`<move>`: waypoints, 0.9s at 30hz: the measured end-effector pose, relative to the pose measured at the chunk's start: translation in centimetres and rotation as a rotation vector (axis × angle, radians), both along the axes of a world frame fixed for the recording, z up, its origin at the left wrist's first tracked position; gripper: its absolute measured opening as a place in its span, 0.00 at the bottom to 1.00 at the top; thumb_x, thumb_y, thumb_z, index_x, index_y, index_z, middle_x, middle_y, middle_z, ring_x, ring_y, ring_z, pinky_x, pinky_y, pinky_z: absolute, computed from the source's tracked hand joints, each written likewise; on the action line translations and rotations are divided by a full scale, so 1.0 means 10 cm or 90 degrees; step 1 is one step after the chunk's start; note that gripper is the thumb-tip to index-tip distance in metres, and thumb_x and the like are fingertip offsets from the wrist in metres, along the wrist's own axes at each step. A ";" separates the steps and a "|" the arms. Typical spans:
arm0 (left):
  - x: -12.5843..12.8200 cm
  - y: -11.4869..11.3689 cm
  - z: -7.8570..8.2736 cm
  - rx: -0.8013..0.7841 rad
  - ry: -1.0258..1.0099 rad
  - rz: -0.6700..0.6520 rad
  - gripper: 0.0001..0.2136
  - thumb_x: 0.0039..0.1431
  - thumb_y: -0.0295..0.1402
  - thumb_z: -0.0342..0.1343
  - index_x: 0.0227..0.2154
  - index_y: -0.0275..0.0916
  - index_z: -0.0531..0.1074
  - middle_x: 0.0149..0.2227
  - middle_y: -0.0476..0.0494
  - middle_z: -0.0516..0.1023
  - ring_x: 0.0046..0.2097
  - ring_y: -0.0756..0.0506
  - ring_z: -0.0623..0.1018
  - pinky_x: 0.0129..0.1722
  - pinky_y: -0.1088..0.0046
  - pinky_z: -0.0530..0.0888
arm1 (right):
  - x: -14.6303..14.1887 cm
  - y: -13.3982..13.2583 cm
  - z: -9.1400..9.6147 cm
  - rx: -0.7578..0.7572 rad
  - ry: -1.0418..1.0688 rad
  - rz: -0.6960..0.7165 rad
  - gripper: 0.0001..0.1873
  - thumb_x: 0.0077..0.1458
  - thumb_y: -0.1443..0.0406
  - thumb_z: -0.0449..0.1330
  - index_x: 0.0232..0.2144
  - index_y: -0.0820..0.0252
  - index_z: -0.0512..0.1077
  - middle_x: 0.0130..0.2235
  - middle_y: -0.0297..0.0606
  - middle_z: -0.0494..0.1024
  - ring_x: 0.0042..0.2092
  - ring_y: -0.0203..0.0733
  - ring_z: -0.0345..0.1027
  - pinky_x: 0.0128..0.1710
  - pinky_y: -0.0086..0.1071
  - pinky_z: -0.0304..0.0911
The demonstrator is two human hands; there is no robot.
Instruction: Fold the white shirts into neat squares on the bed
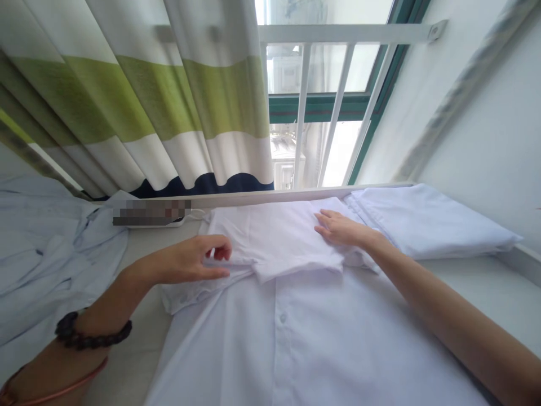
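A white button-up garment lies spread in front of me, its button placket running toward me. The far part of it is folded over into a flat panel near the window. My right hand rests on the right side of that panel, fingers stretched out. Over the panel's left edge is my left hand, thumb and fingers apart with nothing between them. Whether the left fingertips touch the cloth I cannot tell. A bunched sleeve-like part sticks out below the left hand.
Folded white cloth lies at the right by the wall. Rumpled white clothes are heaped at the left. Beside them sits a blurred-out flat object with a white cord. Behind are a striped curtain and white window bars.
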State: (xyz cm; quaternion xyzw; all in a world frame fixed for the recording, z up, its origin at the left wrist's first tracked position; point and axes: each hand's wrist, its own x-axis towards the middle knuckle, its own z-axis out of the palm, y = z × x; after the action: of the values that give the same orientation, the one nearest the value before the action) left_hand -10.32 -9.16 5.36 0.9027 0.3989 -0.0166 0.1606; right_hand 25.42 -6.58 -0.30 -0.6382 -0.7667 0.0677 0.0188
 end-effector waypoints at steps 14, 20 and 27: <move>0.24 -0.08 -0.26 0.288 0.092 -0.101 0.11 0.58 0.23 0.50 0.42 0.40 0.68 0.42 0.44 0.74 0.41 0.44 0.75 0.41 0.68 0.70 | -0.35 -0.81 0.58 -0.124 -0.003 0.215 0.13 0.48 0.69 0.61 0.38 0.56 0.69 0.41 0.37 0.74 0.40 0.43 0.70 0.33 0.31 0.60; 0.14 -0.17 0.09 0.254 0.036 -0.099 0.11 0.63 0.23 0.43 0.38 0.38 0.70 0.40 0.45 0.74 0.39 0.48 0.74 0.40 0.72 0.68 | -0.31 -0.90 0.82 -0.068 0.005 0.227 0.06 0.50 0.71 0.55 0.31 0.55 0.66 0.35 0.35 0.74 0.35 0.41 0.67 0.29 0.31 0.56; 0.14 -0.18 0.09 0.074 0.045 -0.055 0.07 0.56 0.29 0.52 0.35 0.42 0.74 0.38 0.49 0.77 0.40 0.46 0.76 0.42 0.72 0.69 | -0.38 -1.02 0.83 -0.154 -0.022 0.228 0.09 0.48 0.71 0.58 0.33 0.55 0.70 0.38 0.36 0.75 0.36 0.41 0.68 0.29 0.31 0.57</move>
State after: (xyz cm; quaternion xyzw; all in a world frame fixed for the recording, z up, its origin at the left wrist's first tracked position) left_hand -8.92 -10.96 6.25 0.9257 0.3654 -0.0323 0.0929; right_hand 21.63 -16.80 8.02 -0.4906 -0.8542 0.1508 -0.0833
